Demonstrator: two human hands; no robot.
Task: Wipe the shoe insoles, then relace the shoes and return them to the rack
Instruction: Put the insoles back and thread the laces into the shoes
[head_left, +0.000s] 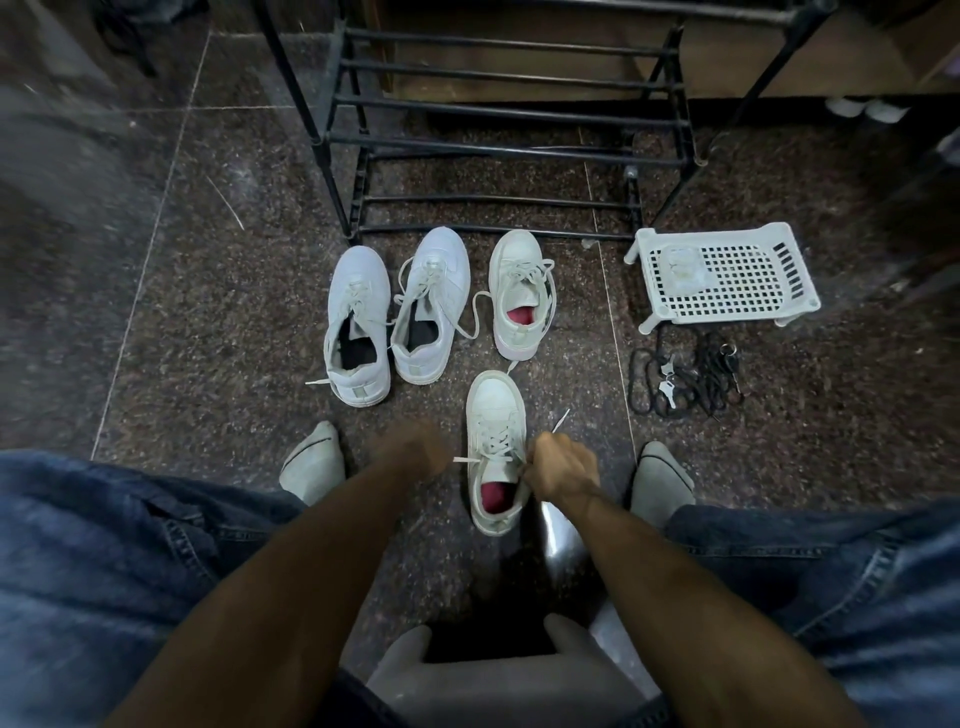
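Observation:
A white sneaker with a red insole (494, 415) lies on the floor between my feet, toe pointing away. My right hand (563, 465) is shut on its lace at the shoe's right side, and the lace tip sticks up above my fist. My left hand (410, 449) is blurred just left of the shoe, beside the other lace end; its grip cannot be made out. The matching red-insole sneaker (521, 293) stands further away with loose laces. Two white sneakers with dark insoles (358, 322) (434, 301) stand to its left. The black metal shoe rack (493, 140) is beyond them.
A white perforated plastic stand (727, 273) with a small packet on it sits at the right. Black laces and keys (685, 379) lie on the floor in front of it. My socked feet (311, 462) (660, 480) flank the near shoe. The floor is dark speckled stone.

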